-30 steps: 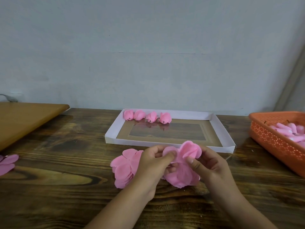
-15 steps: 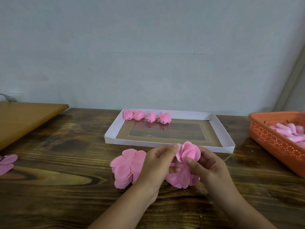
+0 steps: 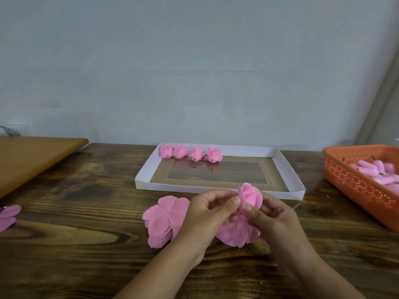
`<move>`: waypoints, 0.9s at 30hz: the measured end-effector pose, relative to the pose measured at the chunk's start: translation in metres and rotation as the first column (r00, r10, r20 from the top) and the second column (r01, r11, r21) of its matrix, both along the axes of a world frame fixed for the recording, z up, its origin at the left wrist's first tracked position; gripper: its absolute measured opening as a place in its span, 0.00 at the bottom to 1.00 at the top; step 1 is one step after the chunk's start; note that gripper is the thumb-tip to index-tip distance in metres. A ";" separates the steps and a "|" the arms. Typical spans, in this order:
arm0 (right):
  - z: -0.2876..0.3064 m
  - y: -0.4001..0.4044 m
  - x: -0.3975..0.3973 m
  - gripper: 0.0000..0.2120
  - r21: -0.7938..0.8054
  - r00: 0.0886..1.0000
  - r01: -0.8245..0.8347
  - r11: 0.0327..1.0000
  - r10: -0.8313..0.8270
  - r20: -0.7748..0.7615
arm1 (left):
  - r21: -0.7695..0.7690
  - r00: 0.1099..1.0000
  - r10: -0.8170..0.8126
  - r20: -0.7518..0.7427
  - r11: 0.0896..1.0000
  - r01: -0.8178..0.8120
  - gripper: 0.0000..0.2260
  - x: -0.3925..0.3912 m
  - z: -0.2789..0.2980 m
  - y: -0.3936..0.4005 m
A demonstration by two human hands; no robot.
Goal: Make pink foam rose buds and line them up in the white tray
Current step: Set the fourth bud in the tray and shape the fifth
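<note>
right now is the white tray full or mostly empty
Mostly empty: the white tray holds four rose buds along its far edge.

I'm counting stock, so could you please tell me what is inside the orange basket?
The orange basket holds a heap of pink foam pieces with a few dark stems. Its near wall and the frame edge hide the rest, so no count is possible.

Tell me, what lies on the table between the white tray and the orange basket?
In the head view, only bare wooden table lies between the white tray and the orange basket; nothing stands there.
</note>
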State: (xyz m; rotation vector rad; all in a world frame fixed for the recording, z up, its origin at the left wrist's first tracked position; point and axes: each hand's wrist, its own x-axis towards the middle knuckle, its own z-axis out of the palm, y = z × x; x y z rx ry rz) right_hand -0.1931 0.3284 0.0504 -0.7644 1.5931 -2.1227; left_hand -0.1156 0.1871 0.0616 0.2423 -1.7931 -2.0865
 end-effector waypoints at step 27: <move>0.008 0.000 0.005 0.16 0.035 0.991 0.024 0.999 -0.019 -0.134 | 0.009 0.997 -0.041 0.071 0.999 0.040 0.15 0.001 0.002 -0.006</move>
